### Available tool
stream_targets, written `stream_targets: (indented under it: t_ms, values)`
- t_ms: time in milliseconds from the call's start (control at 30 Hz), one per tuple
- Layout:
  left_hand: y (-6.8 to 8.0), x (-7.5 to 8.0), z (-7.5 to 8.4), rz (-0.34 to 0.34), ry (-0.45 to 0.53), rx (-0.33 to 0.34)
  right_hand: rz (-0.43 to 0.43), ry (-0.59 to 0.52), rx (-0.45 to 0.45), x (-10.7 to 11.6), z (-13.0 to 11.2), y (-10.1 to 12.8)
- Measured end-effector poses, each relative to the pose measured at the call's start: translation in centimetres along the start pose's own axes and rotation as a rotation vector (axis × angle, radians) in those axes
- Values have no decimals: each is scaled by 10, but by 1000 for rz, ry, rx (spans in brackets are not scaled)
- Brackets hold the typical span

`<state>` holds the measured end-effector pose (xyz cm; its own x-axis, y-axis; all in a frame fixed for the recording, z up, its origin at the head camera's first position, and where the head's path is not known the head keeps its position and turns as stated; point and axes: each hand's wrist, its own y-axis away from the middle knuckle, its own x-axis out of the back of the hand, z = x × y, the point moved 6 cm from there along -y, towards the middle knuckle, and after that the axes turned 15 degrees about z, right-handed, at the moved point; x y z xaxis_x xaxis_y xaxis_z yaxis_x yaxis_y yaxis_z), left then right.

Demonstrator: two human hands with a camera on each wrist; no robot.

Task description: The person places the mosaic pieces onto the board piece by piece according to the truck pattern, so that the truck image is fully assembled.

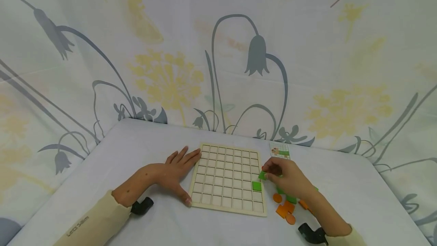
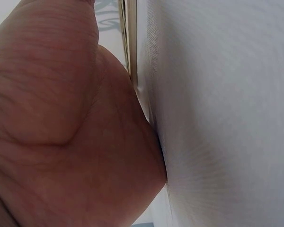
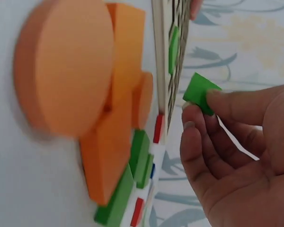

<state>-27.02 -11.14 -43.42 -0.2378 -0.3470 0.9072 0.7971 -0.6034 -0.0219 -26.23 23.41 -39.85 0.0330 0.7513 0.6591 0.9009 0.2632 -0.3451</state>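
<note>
Head view: a white surface [image 1: 136, 151] in front of a flower-printed curtain, described from left to right. At the left, the person's left hand [image 1: 177, 174] lies flat with its fingers straight and spread, the fingertips and thumb against the left edge of a pale wooden grid board [image 1: 227, 179]. It holds nothing; it seems to steady the board. The left wrist view shows only the heel of this hand pressed to the surface beside the board's edge. The board is divided into small square cells. One green square tile [image 1: 257, 186] already sits in a cell near the board's right edge, in a lower row.

Just right of the board, the right hand [image 1: 290, 179] pinches a second green tile [image 1: 262, 175] between thumb and fingertips, above the board's right edge and slightly higher than the seated tile. The right wrist view shows this tile [image 3: 201, 93] held clear of the board, not yet in a cell.

Behind this hand lies a small pattern card [image 1: 280, 150]. Beneath and to the right of the hand is a loose heap of orange and green pieces [image 1: 286, 208].

The step in hand appears to be placing the second green tile. The next move likely calls for lining it squarely over an empty cell and lowering it flat.
</note>
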Motion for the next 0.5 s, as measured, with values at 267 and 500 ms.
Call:
stream_targets:
  t_ms: [267, 500]
  values:
    - [-1, -1, 0, -1, -2, 2, 68, 36, 0, -11, -8, 0]
    - [-1, 0, 0, -1, -3, 8, 68, 65, -16, -15, -9, 0]
